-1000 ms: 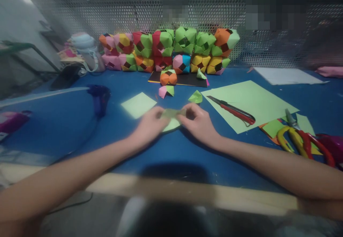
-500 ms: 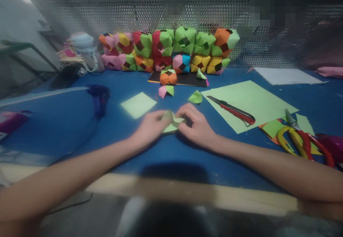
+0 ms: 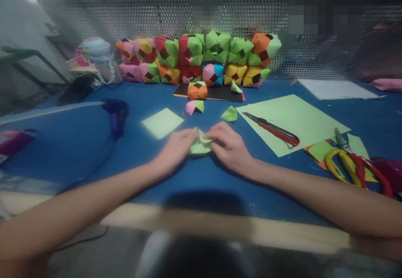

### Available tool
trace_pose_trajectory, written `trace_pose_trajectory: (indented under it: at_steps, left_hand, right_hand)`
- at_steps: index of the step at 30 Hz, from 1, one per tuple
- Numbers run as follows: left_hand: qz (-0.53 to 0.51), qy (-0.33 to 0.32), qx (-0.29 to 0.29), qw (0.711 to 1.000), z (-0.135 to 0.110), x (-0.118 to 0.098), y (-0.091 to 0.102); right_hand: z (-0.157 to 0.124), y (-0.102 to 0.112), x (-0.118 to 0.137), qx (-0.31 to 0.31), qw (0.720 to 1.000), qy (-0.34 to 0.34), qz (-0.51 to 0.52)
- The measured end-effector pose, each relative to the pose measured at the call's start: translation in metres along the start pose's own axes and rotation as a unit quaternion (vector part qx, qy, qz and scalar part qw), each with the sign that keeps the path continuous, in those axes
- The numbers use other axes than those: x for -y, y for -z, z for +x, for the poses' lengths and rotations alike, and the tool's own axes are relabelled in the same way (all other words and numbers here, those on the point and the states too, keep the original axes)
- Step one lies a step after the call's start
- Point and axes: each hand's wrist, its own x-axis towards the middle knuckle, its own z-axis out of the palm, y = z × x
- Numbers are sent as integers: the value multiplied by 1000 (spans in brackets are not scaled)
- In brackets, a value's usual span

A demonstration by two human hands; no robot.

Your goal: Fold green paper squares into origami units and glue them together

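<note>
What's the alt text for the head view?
A left hand and right hand hold a folded green paper between them at a blue table. A flat green square lies left; right, a red cutter lies on a larger sheet. Colourful paper balls stand in two rows behind.

From the near edge of the blue surface (image 3: 205, 177), free room runs between the bare forearms (image 3: 103, 194) until the left hand (image 3: 179, 144) and right hand (image 3: 230, 146) close it; a two-tier row of multicoloured folded-paper balls (image 3: 196, 50) blocks the far edge's middle, red-and-yellow-handled metal scissors (image 3: 359, 167) the right, a blue gun-shaped tool (image 3: 116, 114) the left
</note>
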Motion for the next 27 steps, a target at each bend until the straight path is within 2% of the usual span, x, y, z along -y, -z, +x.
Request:
trace_pose_trajectory:
  at_steps: [5,11,13,20,24,27]
  left_hand:
    - [-18,-12,6,1000,-1,-5,0]
    - [50,-7,-4,999,-2,-11,-1]
    - [54,-13,-5,998,-2,-10,-1]
    - [65,-37,-17,997,-3,-9,-2]
    - [61,-38,-19,997,-1,-8,-2]
    - [48,-39,-20,998,1,-6,0]
  right_hand:
    - [0,0,0,-1,1000,6,-3]
    - [0,2,2,8,1000,-10,25]
    - [1,3,4,10,998,-33,46]
    - [5,4,8,45,980,-180,73]
    - [5,4,9,47,969,-211,118]
    - [5,3,9,30,972,-195,128]
